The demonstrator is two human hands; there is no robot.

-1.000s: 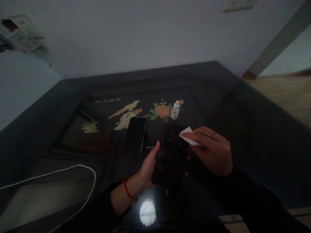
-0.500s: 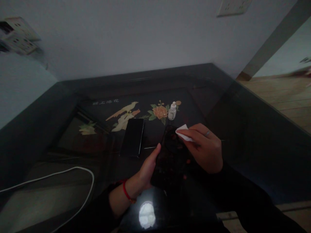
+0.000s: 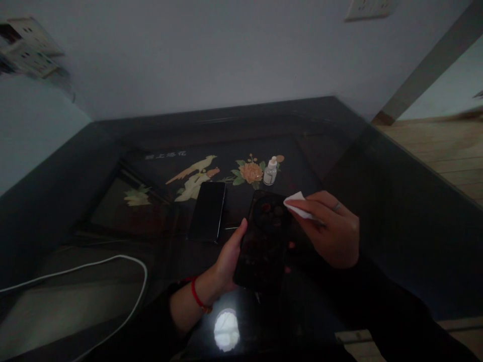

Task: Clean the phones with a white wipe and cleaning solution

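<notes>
My left hand (image 3: 228, 261) is wrapped round a dark smartphone (image 3: 262, 256), its back with a round camera ring facing up. The thumb lies along the phone's left edge, and some fingertips show at the right edge. Between the fingers of my right hand (image 3: 332, 226) is pinched a folded white wipe (image 3: 300, 205), beside the phone's upper right corner. A second black smartphone (image 3: 207, 211) lies screen up on the table, left of the held one. Behind the phones stands a small clear bottle (image 3: 270, 172) with a white cap.
The dark glossy table (image 3: 151, 136) bears a bird and flower pattern and reaches to the wall. A white cable (image 3: 94, 262) curves over its left front part. Wall sockets (image 3: 33, 45) are at the upper left, another socket (image 3: 370, 7) at the upper right.
My right hand has moved a little to the right with the wipe, off the camera ring to the phone's corner. The left hand still holds the phone.
</notes>
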